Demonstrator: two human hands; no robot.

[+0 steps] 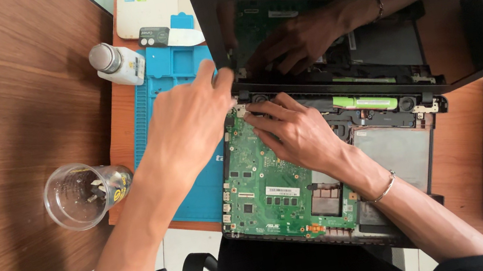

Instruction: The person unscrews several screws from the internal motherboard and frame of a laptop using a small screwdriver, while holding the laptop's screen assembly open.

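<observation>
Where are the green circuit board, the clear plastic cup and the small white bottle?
Circuit board [266, 184], head view: on its bare green middle.
Cup [71, 202], head view: on its clear wall, near the open rim.
Bottle [127, 66], head view: on its white body, beside the grey cap.

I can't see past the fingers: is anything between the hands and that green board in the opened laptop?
Nothing visible. The right hand rests directly on the green board near the hinge, and the left hand touches the screen's lower corner there.
</observation>
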